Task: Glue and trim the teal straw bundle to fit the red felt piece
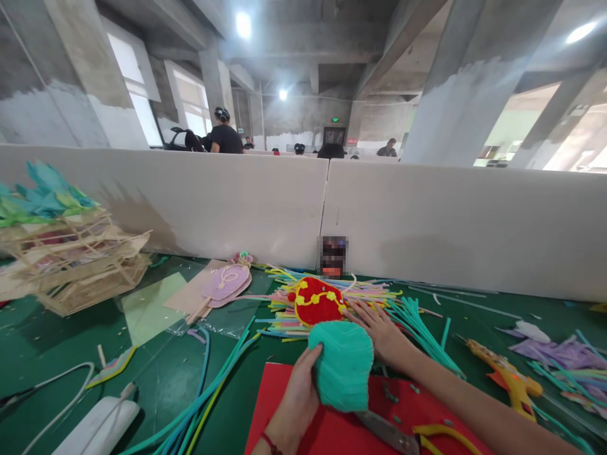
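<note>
My left hand (303,385) pinches the lower left edge of a teal panel (344,366) made of fuzzy strips laid side by side, like pipe cleaners. My right hand (379,328) reaches past the panel with fingers stretched out, at the right edge of a red rounded piece (317,302) with yellow trim and small yellow flowers. Whether its fingertips touch that piece I cannot tell. Beneath the red piece lies a pile of pastel pipe cleaners (284,316). Scissors (389,433) with yellow handles rest on a red sheet (272,392) below the panel.
A yellow glue gun (509,376) lies at right, near teal pipe cleaners (427,328). A white power bank (97,426) with a cable sits front left. Left stand a stick-built model (90,272) and a lilac fan shape (227,282). A white partition (213,208) closes the back.
</note>
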Tool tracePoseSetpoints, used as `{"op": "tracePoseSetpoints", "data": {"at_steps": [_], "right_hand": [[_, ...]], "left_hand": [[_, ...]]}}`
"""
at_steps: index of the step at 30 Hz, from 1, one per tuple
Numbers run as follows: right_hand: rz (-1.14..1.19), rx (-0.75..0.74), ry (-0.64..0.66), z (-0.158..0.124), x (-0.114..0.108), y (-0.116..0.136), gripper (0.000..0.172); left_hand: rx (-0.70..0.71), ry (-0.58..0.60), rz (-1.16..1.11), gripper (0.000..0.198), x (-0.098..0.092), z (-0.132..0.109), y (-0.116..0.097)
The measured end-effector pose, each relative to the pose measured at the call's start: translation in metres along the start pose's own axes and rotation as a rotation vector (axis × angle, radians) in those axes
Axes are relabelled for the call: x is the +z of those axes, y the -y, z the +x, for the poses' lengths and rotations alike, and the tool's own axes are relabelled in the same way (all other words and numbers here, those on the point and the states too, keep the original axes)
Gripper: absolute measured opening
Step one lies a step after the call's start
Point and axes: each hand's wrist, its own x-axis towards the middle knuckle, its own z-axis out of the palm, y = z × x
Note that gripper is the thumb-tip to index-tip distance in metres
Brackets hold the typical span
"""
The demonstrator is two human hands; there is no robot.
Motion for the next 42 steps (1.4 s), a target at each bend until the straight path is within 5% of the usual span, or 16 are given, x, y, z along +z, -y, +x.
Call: {"op": "tracePoseSetpoints", "data": {"at_steps": [7, 11, 16, 19, 23, 28, 34, 38, 42], "right_hand": [[0.128, 0.064, 0.097, 0.003, -0.020, -0.001, 0.061], [0.205, 0.195, -0.025, -0.014, -0.049, 0.014, 0.049], [0.198, 0.417, -0.086, -0.080, -0.072, 0.044, 0.027], [0.108, 0.532, -0.003, -0.139, -0.060, 0.061, 0.024], [0.073, 0.471, 0.085, -0.194, -0.037, 0.080, 0.037], [0.040, 0.626, 0.162, -0.171, -0.053, 0.093, 0.043], [0.479, 0.876, 0.252, -0.138, -0.083, 0.095, 0.019], [0.708, 1.222, 0.011, -0.150, -0.076, 0.097, 0.009], [1.089, 1.281, -0.436, -0.131, -0.076, 0.107, 0.036]], "left_hand": [[-0.028, 0.019, 0.007, 0.042, 0.004, -0.002, -0.003], [-0.020, 0.032, 0.011, 0.042, 0.008, -0.005, -0.005], [0.000, 0.032, 0.071, 0.039, 0.013, -0.013, -0.008], [0.020, 0.019, 0.062, 0.036, 0.014, -0.014, -0.009], [0.074, 0.012, 0.038, 0.036, 0.012, -0.013, -0.008], [0.089, 0.046, 0.047, 0.043, 0.012, -0.015, -0.009], [0.101, 0.035, 0.038, 0.043, 0.012, -0.017, -0.011], [0.125, -0.026, 0.024, 0.043, 0.012, -0.017, -0.014], [0.109, -0.041, 0.014, 0.043, 0.016, -0.020, -0.016]]}}
